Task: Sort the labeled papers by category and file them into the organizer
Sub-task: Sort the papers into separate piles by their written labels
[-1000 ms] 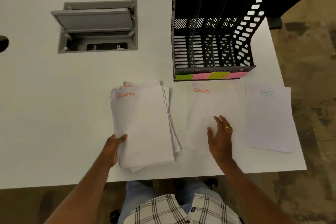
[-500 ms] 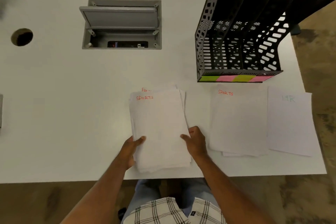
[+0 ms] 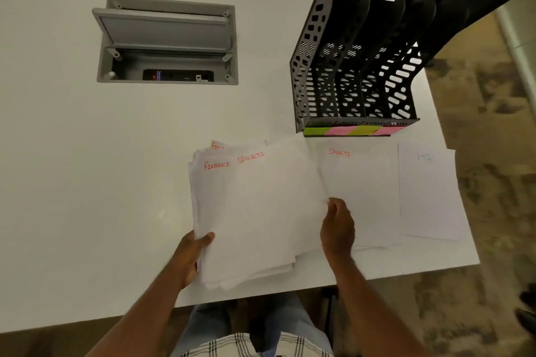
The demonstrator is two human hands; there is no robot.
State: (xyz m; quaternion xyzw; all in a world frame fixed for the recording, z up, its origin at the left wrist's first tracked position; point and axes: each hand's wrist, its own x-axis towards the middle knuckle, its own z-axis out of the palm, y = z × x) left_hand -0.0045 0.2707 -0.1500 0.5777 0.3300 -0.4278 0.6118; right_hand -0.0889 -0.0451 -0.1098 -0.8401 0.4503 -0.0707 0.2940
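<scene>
Two hands are on paper here. My left hand [image 3: 193, 252] pinches the near-left corner of the unsorted stack [image 3: 220, 211], thumb on top and fingers under, and the stack rests on the desk [image 3: 87, 182] close to its near edge. My right hand [image 3: 338, 227] is closed on the right edge of the top sheet [image 3: 278, 200], marked SPORTS, which is fanned off to the right so that the FINANCE sheet [image 3: 216, 166] beneath shows its label. Just right of it lies the SPORTS pile [image 3: 359, 182], then the HR sheet [image 3: 429, 191], and behind both stands the black organizer [image 3: 353, 87] with coloured tabs along its front lip, its slots apparently still empty.

Risks, as I judge them:
- The right hand may have pinched more than one sheet; the edges are too washed out to count, so a FINANCE page could ride along into SPORTS.
- The stack's near corner hangs close to the desk edge; if the left hand loosens as the sheet drags, lower pages could slide off to the floor.
- The sheet may land skewed over the HR sheet, mixing categories.
- The faint HR lettering invites misreading.
</scene>
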